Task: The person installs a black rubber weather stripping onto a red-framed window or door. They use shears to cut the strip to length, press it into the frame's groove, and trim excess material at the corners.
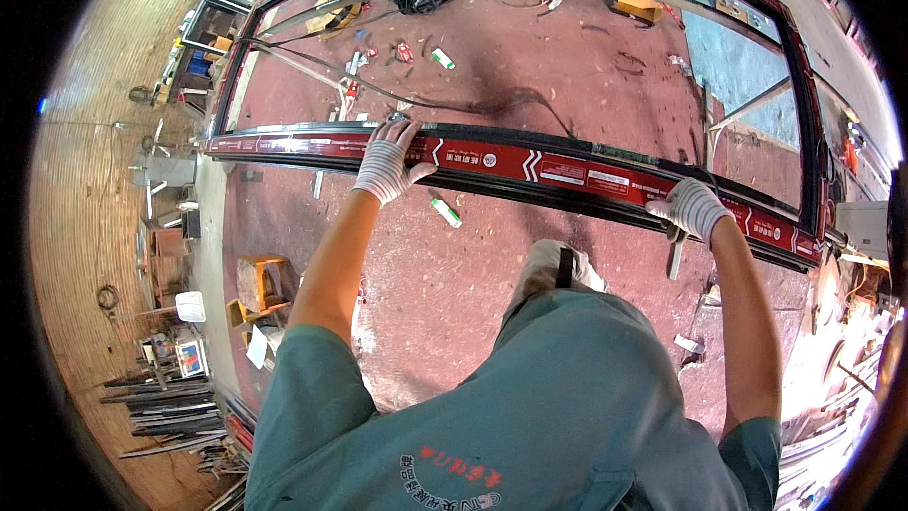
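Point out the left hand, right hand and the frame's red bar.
Left hand (389,167), head view: back of the hand.
Right hand (697,209), head view: back of the hand.
Red bar (514,167), head view: red face between the hands.

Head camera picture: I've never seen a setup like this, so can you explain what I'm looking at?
There's no machine here, just a person at work. The picture comes from a wide fisheye camera on their head, looking down, so straight edges bend. The gloved left hand lies across the near bar of a large dark frame. The gloved right hand is curled at the same bar, farther right. A short grey piece shows beneath it; whether it is held, I can't tell. The reddish floor shows through the frame. Two small green-and-white items lie on it.
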Action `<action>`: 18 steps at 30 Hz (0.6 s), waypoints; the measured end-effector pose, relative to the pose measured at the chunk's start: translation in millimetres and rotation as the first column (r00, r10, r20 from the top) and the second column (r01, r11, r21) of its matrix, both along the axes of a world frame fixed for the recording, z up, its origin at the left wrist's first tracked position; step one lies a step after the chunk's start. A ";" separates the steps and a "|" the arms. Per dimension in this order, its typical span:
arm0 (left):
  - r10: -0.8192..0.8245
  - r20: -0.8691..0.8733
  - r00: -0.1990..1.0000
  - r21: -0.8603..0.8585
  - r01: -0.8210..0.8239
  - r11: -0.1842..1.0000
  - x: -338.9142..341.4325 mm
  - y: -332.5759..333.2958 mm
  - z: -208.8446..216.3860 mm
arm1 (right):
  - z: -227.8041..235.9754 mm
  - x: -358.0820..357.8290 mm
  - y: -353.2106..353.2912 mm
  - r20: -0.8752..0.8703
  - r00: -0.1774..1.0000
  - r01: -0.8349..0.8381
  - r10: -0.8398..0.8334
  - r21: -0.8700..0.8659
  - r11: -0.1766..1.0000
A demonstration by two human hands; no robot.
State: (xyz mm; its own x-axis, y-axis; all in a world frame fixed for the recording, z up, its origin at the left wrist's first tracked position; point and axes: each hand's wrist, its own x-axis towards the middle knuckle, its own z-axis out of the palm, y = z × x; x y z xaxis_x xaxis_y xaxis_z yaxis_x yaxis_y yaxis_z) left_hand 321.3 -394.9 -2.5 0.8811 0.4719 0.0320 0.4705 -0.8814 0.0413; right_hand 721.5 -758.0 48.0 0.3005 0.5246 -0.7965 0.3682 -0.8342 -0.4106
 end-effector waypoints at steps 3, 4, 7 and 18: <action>0.004 0.016 1.000 0.000 -0.004 1.000 -2.9 -3.3 0.2 | -7.7 -0.3 -2.8 0.037 0.999 0.026 -0.026 -0.006 1.000; 0.005 0.034 0.999 0.024 -0.006 1.000 -2.0 -3.9 5.2 | -4.3 0.7 0.0 0.083 0.993 -0.082 0.081 0.006 0.997; 0.091 0.011 0.996 0.006 -0.091 0.996 12.1 -25.0 17.1 | -17.7 5.3 -2.3 0.164 0.949 -0.271 0.269 -0.012 0.963; -0.312 0.420 0.853 -0.276 0.447 0.851 165.7 -173.8 22.8 | -1.7 -6.8 -2.9 0.185 0.958 -0.248 0.219 0.149 0.957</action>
